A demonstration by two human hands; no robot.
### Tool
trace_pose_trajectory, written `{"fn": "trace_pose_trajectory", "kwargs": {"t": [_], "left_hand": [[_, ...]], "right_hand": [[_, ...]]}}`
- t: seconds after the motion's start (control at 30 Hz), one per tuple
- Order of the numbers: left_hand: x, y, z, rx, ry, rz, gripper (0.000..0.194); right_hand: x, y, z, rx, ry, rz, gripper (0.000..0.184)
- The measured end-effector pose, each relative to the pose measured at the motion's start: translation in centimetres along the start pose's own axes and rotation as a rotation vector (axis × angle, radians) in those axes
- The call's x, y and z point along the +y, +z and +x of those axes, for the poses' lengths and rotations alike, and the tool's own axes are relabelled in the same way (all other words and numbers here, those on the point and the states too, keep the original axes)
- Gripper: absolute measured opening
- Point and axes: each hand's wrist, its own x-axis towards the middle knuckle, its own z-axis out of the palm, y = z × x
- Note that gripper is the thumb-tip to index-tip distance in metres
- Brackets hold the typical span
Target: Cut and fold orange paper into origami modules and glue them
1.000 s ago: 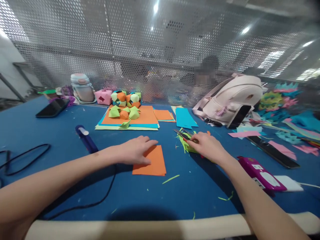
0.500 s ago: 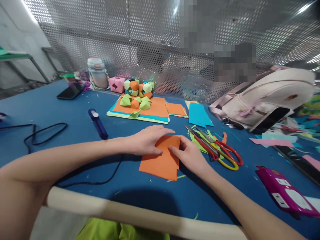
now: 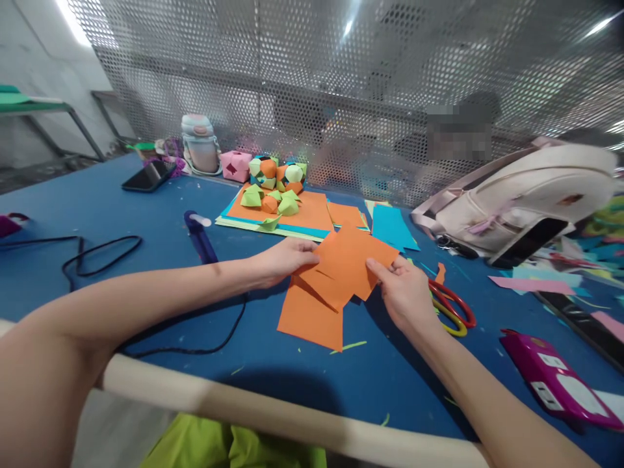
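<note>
Over the blue table (image 3: 273, 361), your left hand (image 3: 285, 261) and right hand (image 3: 409, 296) pinch opposite edges of orange paper (image 3: 351, 257), partly covering another orange sheet (image 3: 312, 323): at least two pieces. These seem already cut, with no fold visible. Farther away, one pink box (image 3: 242, 166) and two multicoloured paper balls (image 3: 268, 169) seem finished.

The paper (image 3: 353, 257) in our grip is plain orange, matching the sheet (image 3: 309, 320) just below it. To the grip's right, we see scissor handles (image 3: 470, 312) in red and yellow; beneath, a blue tabletop (image 3: 409, 383); beyond, a grey panel (image 3: 209, 58) dotted with holes; beyond and rightward, a pale pink backpack (image 3: 529, 182).
</note>
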Motion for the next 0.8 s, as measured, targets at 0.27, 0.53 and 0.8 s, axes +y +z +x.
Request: {"fn": "trace_pose_trajectory", "kwargs": {"t": [0.27, 0.53, 0.8], "left_hand": [[0.5, -0.2, -0.6, -0.045, -0.159, 0.211, 0.014], [3.3, -2.0, -0.8, -0.400, 0.064, 1.008, 0.025], [2.6, -2.0, -0.4, -0.355, 0.174, 1.325, 0.049]], "right_hand": [[-1.9, -2.1, 1.6, 0.206, -0.087, 0.107, 0.024], [-3.9, -3.0, 1.0, 0.203, 0.062, -0.004, 0.014], [-3.7, -2.8, 0.6, 0.001, 0.214, -0.047, 0.023]]}}
